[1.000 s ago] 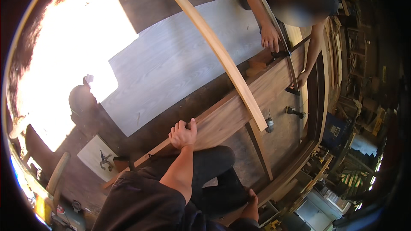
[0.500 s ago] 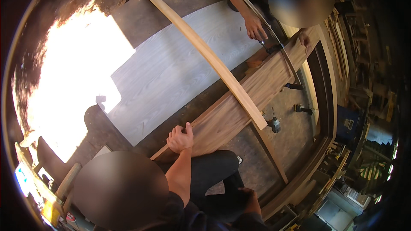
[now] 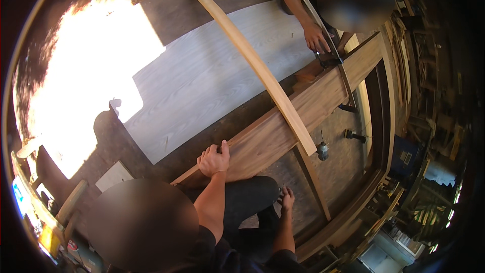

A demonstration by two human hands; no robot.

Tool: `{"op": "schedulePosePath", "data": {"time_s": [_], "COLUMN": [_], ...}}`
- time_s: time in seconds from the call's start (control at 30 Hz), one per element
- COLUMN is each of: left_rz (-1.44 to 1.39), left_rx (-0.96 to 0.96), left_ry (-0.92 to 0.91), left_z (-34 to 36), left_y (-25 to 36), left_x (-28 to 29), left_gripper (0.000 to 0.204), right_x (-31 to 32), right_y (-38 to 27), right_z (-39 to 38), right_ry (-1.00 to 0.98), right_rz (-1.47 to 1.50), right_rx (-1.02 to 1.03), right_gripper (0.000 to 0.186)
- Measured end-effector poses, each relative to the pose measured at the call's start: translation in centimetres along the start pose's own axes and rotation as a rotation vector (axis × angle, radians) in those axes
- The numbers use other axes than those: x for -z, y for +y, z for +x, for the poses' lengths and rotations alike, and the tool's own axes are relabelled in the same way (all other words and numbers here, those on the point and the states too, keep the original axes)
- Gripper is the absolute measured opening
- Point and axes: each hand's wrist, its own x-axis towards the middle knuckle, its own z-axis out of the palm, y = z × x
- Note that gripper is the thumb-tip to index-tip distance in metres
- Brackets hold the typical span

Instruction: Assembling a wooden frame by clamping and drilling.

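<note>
My left hand (image 3: 213, 159) grips the upper edge of a brown wood-grain board (image 3: 257, 144), which runs diagonally toward the co-worker. A pale narrow wooden batten (image 3: 242, 60) lies across that board. My right hand (image 3: 285, 198) is low beside my bent dark-clad knee, fingers curled around something too small to make out. A drill (image 3: 322, 151) and a second tool (image 3: 356, 135) sit below the board, near a wooden crosspiece (image 3: 316, 187). A long bar clamp (image 3: 343, 78) crosses the board's far part.
A co-worker's hand (image 3: 316, 38) is at the clamp. A pale grey panel (image 3: 177, 101) lies beyond the board, beside a sunlit patch at left. A brown wooden frame (image 3: 379, 121), stacked timber (image 3: 419, 60) and a blue box (image 3: 404, 151) fill the right side.
My right hand has risen from low beside my leg to next to my knee. My left hand stays on the board. The co-worker's hands shift slightly around the clamp.
</note>
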Motion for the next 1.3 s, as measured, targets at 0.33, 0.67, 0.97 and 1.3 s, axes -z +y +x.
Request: {"op": "schedulePosePath", "data": {"time_s": [0.33, 0.67, 0.97, 1.3], "left_rz": [0.037, 0.055, 0.075, 0.040], "left_rx": [-0.010, -0.012, -0.039, -0.027], "left_ry": [0.015, 0.023, 0.051, 0.034], "left_z": [0.4, 0.3, 0.1, 0.0], "left_y": [-0.3, -0.4, 0.1, 0.0], "left_x": [0.0, -0.5, -0.7, -0.4], "left_gripper": [0.043, 0.041, 0.040, 0.042], "right_x": [-17.7, -24.7, -24.3, -24.2], "right_y": [-21.9, -22.3, -22.9, -22.6], "right_z": [-10.6, -11.4, -11.5, -11.6], "right_ry": [0.076, 0.251, 0.270, 0.275], "right_rz": [-0.047, -0.396, -0.415, -0.407], "right_rx": [1.091, 1.312, 1.295, 1.291], "right_gripper": [0.031, 0.027, 0.024, 0.023]}}
